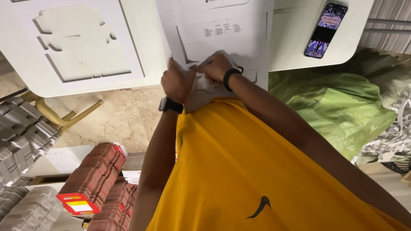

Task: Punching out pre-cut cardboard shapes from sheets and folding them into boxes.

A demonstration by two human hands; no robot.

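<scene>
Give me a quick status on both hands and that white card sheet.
Left hand and right hand both gripping the white die-cut card sheet at its near edge. Sheet lies flat on the white table. Phone off to the side, nothing obstructing.

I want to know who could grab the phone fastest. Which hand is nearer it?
Right hand: it lies below-left of the phone; the left hand sits farther left.

Hidden and cut off

Your right hand point(215, 66) covers the die-cut card sheet's point(222, 30) near edge; the sheet's far end leaves the picture's top edge.
</scene>
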